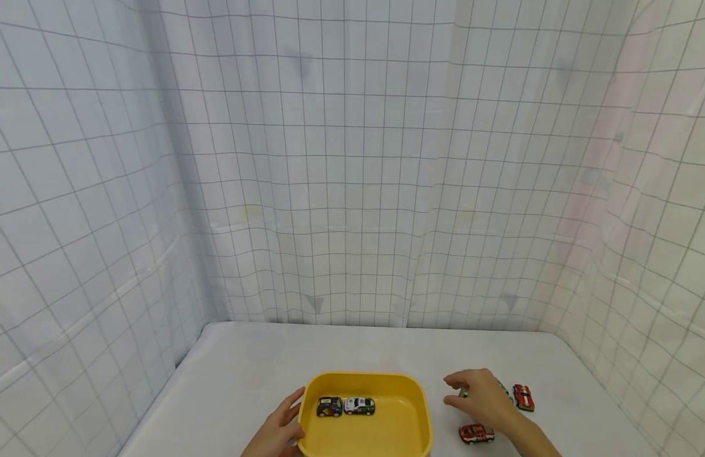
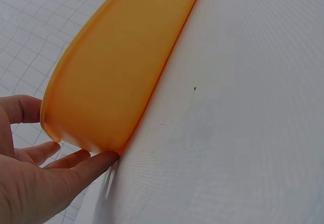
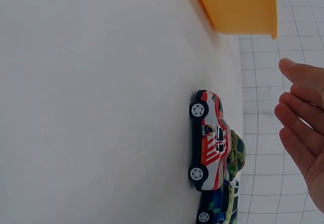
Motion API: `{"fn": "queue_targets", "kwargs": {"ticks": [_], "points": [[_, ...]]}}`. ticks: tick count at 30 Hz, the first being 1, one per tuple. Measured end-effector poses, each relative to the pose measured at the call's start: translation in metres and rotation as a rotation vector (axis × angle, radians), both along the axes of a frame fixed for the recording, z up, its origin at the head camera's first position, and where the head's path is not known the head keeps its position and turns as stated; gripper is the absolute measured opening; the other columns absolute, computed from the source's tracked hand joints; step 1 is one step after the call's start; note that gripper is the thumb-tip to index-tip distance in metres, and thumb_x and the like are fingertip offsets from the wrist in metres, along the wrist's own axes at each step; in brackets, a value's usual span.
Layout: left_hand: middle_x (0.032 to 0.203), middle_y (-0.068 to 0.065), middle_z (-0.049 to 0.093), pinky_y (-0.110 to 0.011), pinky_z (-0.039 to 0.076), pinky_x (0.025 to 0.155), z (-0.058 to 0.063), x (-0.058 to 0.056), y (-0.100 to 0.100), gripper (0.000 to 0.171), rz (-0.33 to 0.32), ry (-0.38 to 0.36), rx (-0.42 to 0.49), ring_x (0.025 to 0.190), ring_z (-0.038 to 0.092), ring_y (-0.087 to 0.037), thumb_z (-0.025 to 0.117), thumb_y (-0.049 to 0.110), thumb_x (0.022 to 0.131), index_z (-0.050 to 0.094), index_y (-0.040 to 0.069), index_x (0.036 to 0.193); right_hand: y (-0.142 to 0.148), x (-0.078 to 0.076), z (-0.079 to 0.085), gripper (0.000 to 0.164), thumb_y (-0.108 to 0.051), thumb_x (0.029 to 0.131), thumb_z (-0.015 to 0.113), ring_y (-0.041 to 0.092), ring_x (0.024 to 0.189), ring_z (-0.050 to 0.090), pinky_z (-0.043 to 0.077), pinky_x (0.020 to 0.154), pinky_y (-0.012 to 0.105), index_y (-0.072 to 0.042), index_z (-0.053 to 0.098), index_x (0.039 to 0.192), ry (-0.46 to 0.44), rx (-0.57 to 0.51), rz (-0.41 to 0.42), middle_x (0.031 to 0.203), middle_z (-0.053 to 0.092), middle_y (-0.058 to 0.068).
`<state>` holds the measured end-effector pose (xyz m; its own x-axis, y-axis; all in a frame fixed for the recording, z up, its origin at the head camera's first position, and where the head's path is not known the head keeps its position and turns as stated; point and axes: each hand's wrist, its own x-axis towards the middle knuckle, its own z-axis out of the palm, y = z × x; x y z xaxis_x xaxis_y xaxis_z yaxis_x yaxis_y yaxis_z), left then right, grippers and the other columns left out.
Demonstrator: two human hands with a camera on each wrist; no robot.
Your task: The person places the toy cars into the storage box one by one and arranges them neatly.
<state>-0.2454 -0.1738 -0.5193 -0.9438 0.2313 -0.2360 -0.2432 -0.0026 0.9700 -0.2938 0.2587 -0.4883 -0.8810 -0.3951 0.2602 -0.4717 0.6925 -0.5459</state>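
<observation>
A yellow plastic tray point(image 1: 395, 438) stands on the white table. Inside it, toward the back left, are a dark toy car point(image 1: 329, 407) and a white and green toy car point(image 1: 359, 406), end to end. My left hand point(image 1: 278, 428) touches the tray's left side from outside, fingertips against the wall point(image 2: 109, 82). To the right of the tray my right hand point(image 1: 483, 397) is held above the table, fingers slightly bent and holding nothing. Under and around it lie a red toy car point(image 1: 476, 434), a red car with white markings point(image 1: 524, 397) and a green one point(image 1: 503, 386), partly hidden.
In the right wrist view, a red and white car point(image 3: 210, 143) stands in front of a green car point(image 3: 236, 155) and a blue-green car point(image 3: 217, 206). White gridded curtains point(image 1: 364, 190) surround the white table point(image 1: 244, 355) at the back and both sides.
</observation>
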Motion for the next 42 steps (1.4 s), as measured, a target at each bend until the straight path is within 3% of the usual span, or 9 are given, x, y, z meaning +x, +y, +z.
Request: {"fn": "queue_targets", "kwargs": {"ticks": [6,13,20,30,37,42], "points": [[0.158,-0.041,0.022,-0.054,0.057,0.089,0.000,-0.001,-0.001,0.085,0.002,-0.006,-0.002,0.125,0.055,-0.052,0.054,-0.003,0.089,0.008,-0.009,0.161,0.013,0.003,-0.001,0.035,-0.021,0.087,0.084,0.029,0.092,0.074,0.062,0.073,0.037,0.003,0.077,0.111,0.009,-0.012,-0.004,0.108,0.076,0.016],[0.157,-0.041,0.023,-0.054,0.058,0.089,0.001,-0.002,0.002,0.086,0.009,-0.013,-0.009,0.126,0.053,-0.054,0.054,-0.002,0.089,0.008,-0.009,0.161,0.024,0.008,-0.003,0.035,-0.023,0.085,0.085,0.025,0.090,0.074,0.062,0.074,0.037,0.001,0.078,0.110,0.004,-0.001,-0.067,0.104,0.077,0.011],[0.158,-0.042,0.021,-0.054,0.058,0.089,0.000,-0.002,0.001,0.085,0.003,-0.008,-0.013,0.127,0.052,-0.055,0.053,-0.003,0.089,0.009,-0.009,0.161,0.035,0.016,-0.005,0.034,-0.026,0.085,0.085,0.029,0.090,0.074,0.062,0.072,0.041,-0.002,0.079,0.108,0.000,-0.004,-0.103,0.102,0.077,0.009],[0.157,-0.042,0.023,-0.056,0.057,0.089,-0.003,-0.004,0.006,0.084,0.002,-0.010,0.003,0.127,0.051,-0.056,0.053,-0.004,0.090,0.008,-0.009,0.161,0.057,0.023,-0.015,0.037,-0.029,0.084,0.086,0.027,0.092,0.074,0.061,0.074,0.034,-0.003,0.079,0.109,-0.038,-0.007,-0.165,0.104,0.077,0.007],[0.157,-0.041,0.025,-0.056,0.057,0.089,-0.005,-0.002,0.003,0.084,0.012,0.009,0.018,0.127,0.051,-0.056,0.053,-0.005,0.089,0.009,-0.010,0.160,0.072,0.027,-0.019,0.039,-0.029,0.086,0.083,0.022,0.088,0.073,0.061,0.074,0.033,0.001,0.077,0.110,-0.079,-0.015,-0.130,0.103,0.077,0.010],[0.157,-0.042,0.024,-0.056,0.057,0.090,-0.004,0.000,0.001,0.085,0.007,0.020,0.041,0.129,0.050,-0.056,0.054,-0.004,0.089,0.008,-0.011,0.160,0.082,0.030,-0.021,0.037,-0.030,0.087,0.083,0.019,0.087,0.072,0.061,0.074,0.035,-0.002,0.077,0.112,-0.120,0.013,-0.147,0.101,0.076,0.004]]}}
